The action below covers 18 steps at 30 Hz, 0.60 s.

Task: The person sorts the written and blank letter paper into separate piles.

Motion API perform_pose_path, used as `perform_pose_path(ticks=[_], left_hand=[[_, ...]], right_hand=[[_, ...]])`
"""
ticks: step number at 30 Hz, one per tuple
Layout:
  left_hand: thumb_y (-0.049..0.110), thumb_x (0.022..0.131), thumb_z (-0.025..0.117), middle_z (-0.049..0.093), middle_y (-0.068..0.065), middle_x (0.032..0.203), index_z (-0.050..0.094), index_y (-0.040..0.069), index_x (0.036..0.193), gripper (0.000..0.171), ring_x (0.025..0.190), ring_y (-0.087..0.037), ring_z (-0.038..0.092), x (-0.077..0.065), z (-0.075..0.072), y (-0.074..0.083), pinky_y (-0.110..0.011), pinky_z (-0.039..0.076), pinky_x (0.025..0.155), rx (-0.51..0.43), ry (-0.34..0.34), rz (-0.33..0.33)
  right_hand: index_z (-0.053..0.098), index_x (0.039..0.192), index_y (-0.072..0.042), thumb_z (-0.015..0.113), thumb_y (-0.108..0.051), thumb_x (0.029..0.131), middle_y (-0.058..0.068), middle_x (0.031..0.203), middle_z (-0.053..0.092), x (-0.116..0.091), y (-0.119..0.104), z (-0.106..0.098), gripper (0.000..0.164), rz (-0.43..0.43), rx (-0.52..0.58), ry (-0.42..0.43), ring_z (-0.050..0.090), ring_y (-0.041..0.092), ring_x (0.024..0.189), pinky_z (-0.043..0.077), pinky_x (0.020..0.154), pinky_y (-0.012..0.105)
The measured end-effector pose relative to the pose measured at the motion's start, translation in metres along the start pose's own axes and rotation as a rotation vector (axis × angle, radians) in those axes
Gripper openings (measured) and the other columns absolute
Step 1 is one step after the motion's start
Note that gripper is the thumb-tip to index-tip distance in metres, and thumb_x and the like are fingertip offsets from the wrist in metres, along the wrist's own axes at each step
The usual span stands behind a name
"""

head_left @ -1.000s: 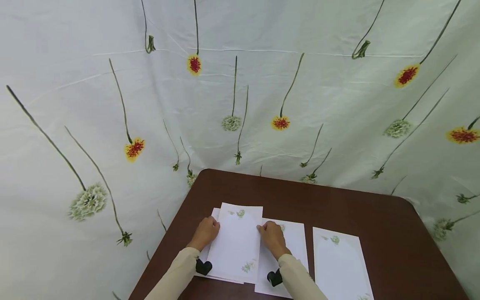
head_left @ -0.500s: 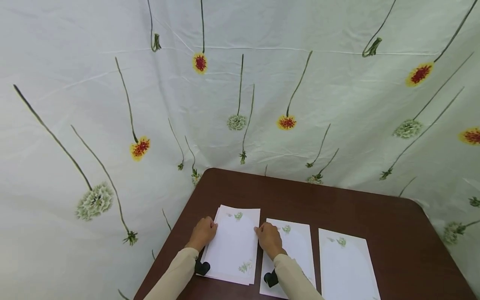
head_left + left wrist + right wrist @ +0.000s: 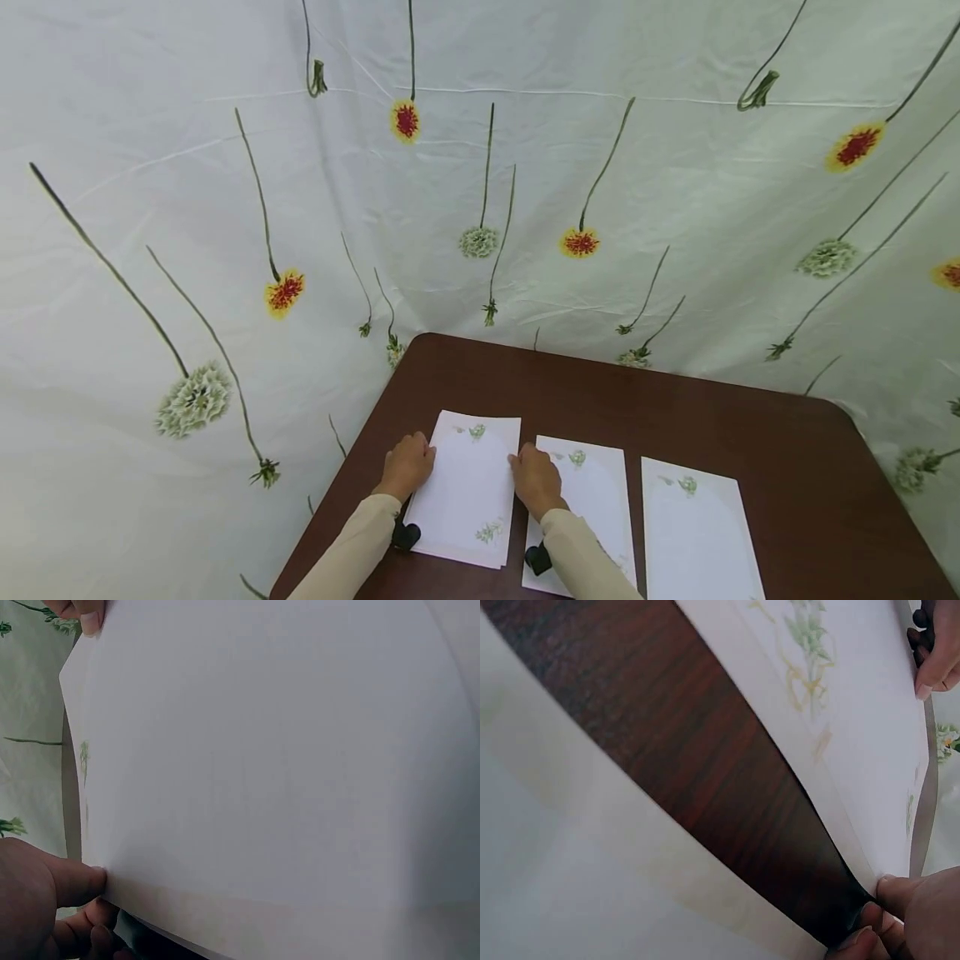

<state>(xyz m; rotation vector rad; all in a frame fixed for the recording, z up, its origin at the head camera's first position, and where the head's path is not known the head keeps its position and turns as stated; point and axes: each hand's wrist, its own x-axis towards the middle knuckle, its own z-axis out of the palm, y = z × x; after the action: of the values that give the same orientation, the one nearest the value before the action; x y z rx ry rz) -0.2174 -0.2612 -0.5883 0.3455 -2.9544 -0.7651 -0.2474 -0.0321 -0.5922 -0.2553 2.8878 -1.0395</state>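
White letter paper with pale green flower prints [image 3: 468, 492] lies as a small stack on the left of the table. My left hand [image 3: 407, 467] pinches its left edge; in the left wrist view the thumb [image 3: 79, 881] is on top and the other fingers curl below. At the opposite edge my right hand [image 3: 536, 479] pinches the paper between thumb and fingers, seen closely in the right wrist view [image 3: 922, 907]. The stack's edges lie nearly flush, with a slight offset at the lower right corner. How many sheets it holds cannot be seen.
A matching middle sheet [image 3: 592, 500] lies partly under my right forearm, and a right-hand sheet [image 3: 693, 525] lies beyond it. The dark brown table [image 3: 570, 392] has rounded far corners. Flower-printed white cloth [image 3: 420, 192] hangs behind and at the sides.
The top paper has shifted left and come nearly into line with the paper beneath it. Both hands keep hold of its edges. The head view has turned slightly.
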Motion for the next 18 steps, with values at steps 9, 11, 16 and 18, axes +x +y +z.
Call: perform_pose_path(ticks=[9, 11, 16, 18], left_hand=[[0.016, 0.098, 0.063, 0.052, -0.009, 0.078, 0.057, -0.002, 0.091, 0.019, 0.073, -0.028, 0.057, 0.0013, 0.0013, -0.0004, -0.048, 0.042, 0.072, 0.011, 0.007, -0.018], [0.016, 0.097, 0.064, 0.054, -0.010, 0.080, 0.058, -0.004, 0.096, 0.021, 0.076, -0.030, 0.058, 0.0016, 0.0021, -0.0011, -0.049, 0.042, 0.074, 0.007, 0.008, -0.023], [0.016, 0.097, 0.064, 0.054, -0.011, 0.081, 0.058, -0.007, 0.100, 0.024, 0.078, -0.031, 0.059, 0.0021, 0.0033, -0.0024, -0.050, 0.042, 0.075, 0.002, 0.000, -0.037], [0.015, 0.097, 0.064, 0.054, -0.012, 0.082, 0.057, -0.007, 0.099, 0.024, 0.078, -0.032, 0.059, 0.0021, 0.0032, -0.0029, -0.051, 0.042, 0.075, 0.002, 0.002, -0.036]], right_hand=[[0.060, 0.089, 0.003, 0.071, -0.019, 0.094, 0.015, 0.072, 0.062, 0.0015, -0.0016, 0.0069, 0.025, -0.054, -0.126, 0.098, 0.066, 0.033, 0.065, 0.052, 0.059, 0.046], [0.060, 0.091, 0.004, 0.072, -0.020, 0.094, 0.015, 0.074, 0.062, 0.0018, -0.0018, 0.0073, 0.026, -0.057, -0.137, 0.112, 0.067, 0.034, 0.068, 0.053, 0.061, 0.047], [0.060, 0.093, 0.004, 0.073, -0.021, 0.093, 0.014, 0.074, 0.062, 0.0022, -0.0008, 0.0082, 0.028, -0.053, -0.157, 0.116, 0.067, 0.033, 0.070, 0.053, 0.063, 0.048], [0.060, 0.093, 0.003, 0.073, -0.021, 0.093, 0.013, 0.073, 0.061, 0.0024, 0.0001, 0.0085, 0.027, -0.061, -0.149, 0.115, 0.066, 0.033, 0.069, 0.053, 0.063, 0.047]])
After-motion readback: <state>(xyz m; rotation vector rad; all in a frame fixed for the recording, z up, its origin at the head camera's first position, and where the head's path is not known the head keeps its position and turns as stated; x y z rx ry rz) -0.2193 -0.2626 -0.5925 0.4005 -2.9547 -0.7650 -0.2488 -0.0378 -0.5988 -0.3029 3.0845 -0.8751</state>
